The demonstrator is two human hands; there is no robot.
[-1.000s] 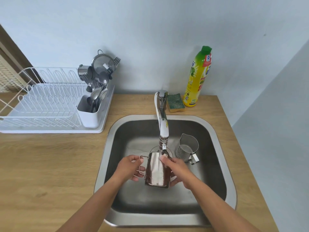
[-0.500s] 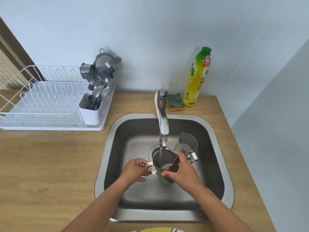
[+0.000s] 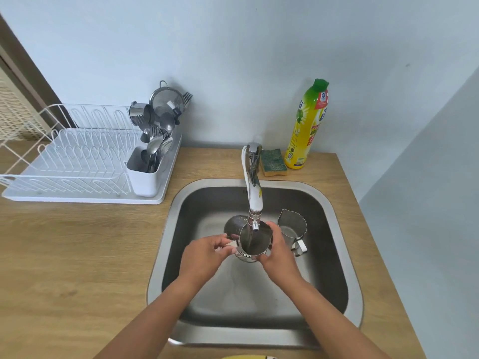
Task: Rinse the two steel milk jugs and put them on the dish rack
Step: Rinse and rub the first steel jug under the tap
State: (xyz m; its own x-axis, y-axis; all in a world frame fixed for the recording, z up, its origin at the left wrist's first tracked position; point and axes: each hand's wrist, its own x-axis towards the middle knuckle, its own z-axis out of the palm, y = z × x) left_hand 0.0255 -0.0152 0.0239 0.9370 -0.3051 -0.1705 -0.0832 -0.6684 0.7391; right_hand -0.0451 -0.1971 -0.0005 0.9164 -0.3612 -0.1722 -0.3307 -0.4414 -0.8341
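Observation:
I hold one steel milk jug (image 3: 252,242) upright under the tap (image 3: 254,200), and a thin stream of water runs into its mouth. My left hand (image 3: 204,257) pinches the jug's handle on its left side. My right hand (image 3: 278,252) wraps the jug's right wall. The second steel milk jug (image 3: 291,228) stands upright on the sink floor just to the right, its handle toward me. The white wire dish rack (image 3: 75,161) sits on the counter at the left, well apart from both hands.
The steel sink (image 3: 344,255) is set in a wooden counter (image 3: 77,255). A white cutlery holder (image 3: 145,174) full of spoons and a strainer stands at the rack's right end. A green sponge (image 3: 273,161) and a yellow dish soap bottle (image 3: 307,125) stand behind the tap.
The jug went from tipped on its side to upright, mouth up under the running tap. My right hand shifted from its front to its right wall; my left hand kept the handle.

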